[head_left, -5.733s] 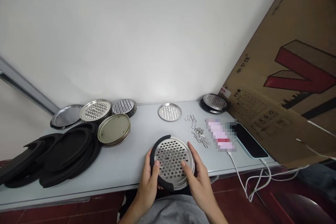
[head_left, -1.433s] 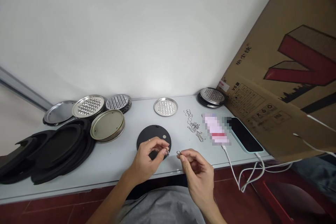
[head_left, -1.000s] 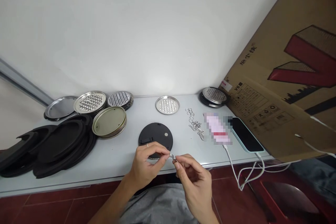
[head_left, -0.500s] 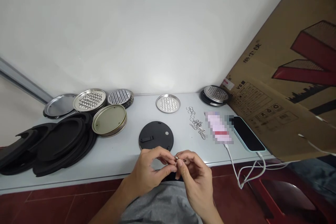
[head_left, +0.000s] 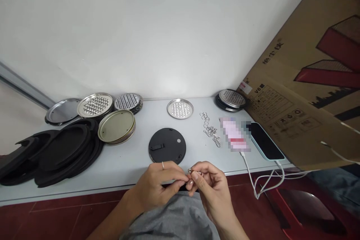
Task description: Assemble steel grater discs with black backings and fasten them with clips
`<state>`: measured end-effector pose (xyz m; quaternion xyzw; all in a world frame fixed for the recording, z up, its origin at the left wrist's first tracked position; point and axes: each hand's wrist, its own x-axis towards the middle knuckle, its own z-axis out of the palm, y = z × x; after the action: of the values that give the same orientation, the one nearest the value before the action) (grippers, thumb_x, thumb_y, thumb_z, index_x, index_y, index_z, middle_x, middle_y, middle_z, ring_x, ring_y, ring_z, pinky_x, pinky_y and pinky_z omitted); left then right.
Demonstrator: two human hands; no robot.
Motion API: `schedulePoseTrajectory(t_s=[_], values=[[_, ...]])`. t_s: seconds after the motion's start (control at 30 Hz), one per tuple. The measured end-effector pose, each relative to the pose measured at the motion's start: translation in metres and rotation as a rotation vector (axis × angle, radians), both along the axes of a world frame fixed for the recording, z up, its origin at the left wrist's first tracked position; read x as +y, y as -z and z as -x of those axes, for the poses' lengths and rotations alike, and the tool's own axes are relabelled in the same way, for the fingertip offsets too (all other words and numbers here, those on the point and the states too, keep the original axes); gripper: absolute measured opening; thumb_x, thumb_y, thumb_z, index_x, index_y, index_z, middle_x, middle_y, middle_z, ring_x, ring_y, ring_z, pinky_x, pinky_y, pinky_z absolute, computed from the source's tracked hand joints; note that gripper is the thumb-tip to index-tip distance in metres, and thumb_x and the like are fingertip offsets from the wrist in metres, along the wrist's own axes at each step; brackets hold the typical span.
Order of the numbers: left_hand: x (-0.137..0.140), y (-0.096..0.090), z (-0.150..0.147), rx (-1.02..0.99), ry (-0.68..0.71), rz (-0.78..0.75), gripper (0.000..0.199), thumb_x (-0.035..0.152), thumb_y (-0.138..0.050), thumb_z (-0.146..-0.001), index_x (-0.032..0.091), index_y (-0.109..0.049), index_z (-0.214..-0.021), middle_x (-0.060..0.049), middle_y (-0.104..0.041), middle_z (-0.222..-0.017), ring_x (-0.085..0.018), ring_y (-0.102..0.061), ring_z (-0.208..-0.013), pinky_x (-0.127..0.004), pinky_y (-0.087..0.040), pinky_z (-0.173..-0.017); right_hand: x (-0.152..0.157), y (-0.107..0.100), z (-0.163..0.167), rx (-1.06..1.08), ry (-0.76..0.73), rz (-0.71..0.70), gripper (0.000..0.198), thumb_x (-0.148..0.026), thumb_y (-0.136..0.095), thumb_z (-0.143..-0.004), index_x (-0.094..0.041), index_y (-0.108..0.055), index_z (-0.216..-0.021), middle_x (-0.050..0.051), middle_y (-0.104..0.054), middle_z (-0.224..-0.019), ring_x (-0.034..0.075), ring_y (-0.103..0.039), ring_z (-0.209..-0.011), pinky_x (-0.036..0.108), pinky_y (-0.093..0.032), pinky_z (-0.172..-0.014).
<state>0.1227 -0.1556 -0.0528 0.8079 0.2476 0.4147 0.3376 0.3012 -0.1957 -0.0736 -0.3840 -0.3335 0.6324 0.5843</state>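
Observation:
In front of my lap, at the table's near edge, my right hand [head_left: 209,185] is closed in a pinch on a small shiny metal piece [head_left: 190,170], too small to name for certain. The fingertips of my left hand [head_left: 161,182] are pinched together against it from the other side, and most of the piece is hidden. Just beyond them a round black disc [head_left: 165,153] with a slot and a white hole lies flat. To the right lies a loose pile of thin metal rings and wire clips [head_left: 212,131].
Round metal grater plates [head_left: 180,108] lie toward the wall. Stacked gold-toned discs [head_left: 116,125] and black plastic pieces [head_left: 66,150] fill the left. At right are a blurred pink item [head_left: 234,133], a phone [head_left: 266,140] with white cables, and a large cardboard box [head_left: 303,82].
My hands have shifted slightly, and the metal piece is turned a little between my fingertips. More of the black disc's near edge shows. The view has tilted slightly.

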Motion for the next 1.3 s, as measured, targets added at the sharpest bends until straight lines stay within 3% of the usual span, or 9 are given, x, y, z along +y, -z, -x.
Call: schedulePoseTrajectory(t_s=[0.23, 0.43, 0.8, 1.1, 1.3], values=[[-0.004, 0.001, 0.005, 0.145, 0.014, -0.247, 0.017, 0.006, -0.055, -0.094, 0.017, -0.068, -0.098, -0.005, -0.074, -0.089, -0.012, -0.067, -0.075, -0.023, -0.056, -0.073, -0.001, -0.002, 0.004, 0.160, -0.042, 0.079, 0.017, -0.027, -0.085, -0.080, -0.017, -0.073, -0.084, 0.000, -0.072, -0.070, 0.008, -0.064, -0.050, 0.015, -0.054, -0.044], [-0.008, 0.000, 0.006, 0.212, -0.010, -0.364, 0.015, 0.007, -0.052, -0.094, 0.017, -0.063, -0.094, -0.003, -0.070, -0.083, -0.013, -0.062, -0.070, -0.025, -0.054, -0.068, -0.004, -0.002, 0.005, 0.172, -0.066, 0.083, 0.016, -0.027, -0.085, -0.081, -0.016, -0.073, -0.082, 0.000, -0.072, -0.069, 0.007, -0.063, -0.048, 0.015, -0.054, -0.043], [-0.013, 0.006, 0.001, 0.210, -0.043, -0.317, 0.013, 0.008, -0.050, -0.095, 0.018, -0.057, -0.089, -0.002, -0.066, -0.078, -0.013, -0.061, -0.070, -0.024, -0.050, -0.066, -0.003, -0.003, 0.008, 0.155, -0.042, 0.093, 0.018, -0.028, -0.087, -0.079, -0.016, -0.073, -0.081, 0.000, -0.071, -0.065, 0.006, -0.060, -0.045, 0.014, -0.053, -0.042], [-0.014, 0.011, 0.000, 0.257, -0.088, -0.396, 0.016, 0.009, -0.047, -0.095, 0.019, -0.053, -0.086, -0.001, -0.064, -0.075, -0.013, -0.058, -0.066, -0.025, -0.050, -0.063, -0.002, -0.004, 0.009, 0.182, -0.043, 0.121, 0.020, -0.029, -0.088, -0.076, -0.016, -0.073, -0.080, -0.001, -0.070, -0.065, 0.006, -0.059, -0.044, 0.015, -0.053, -0.042], [-0.019, 0.020, -0.004, 0.196, -0.080, -0.231, 0.013, 0.009, -0.043, -0.093, 0.022, -0.045, -0.092, -0.001, -0.059, -0.076, -0.014, -0.056, -0.065, -0.024, -0.047, -0.061, -0.005, -0.001, 0.008, 0.172, -0.071, 0.097, 0.017, -0.029, -0.086, -0.079, -0.017, -0.074, -0.083, -0.001, -0.068, -0.063, 0.008, -0.060, -0.045, 0.016, -0.052, -0.040]])
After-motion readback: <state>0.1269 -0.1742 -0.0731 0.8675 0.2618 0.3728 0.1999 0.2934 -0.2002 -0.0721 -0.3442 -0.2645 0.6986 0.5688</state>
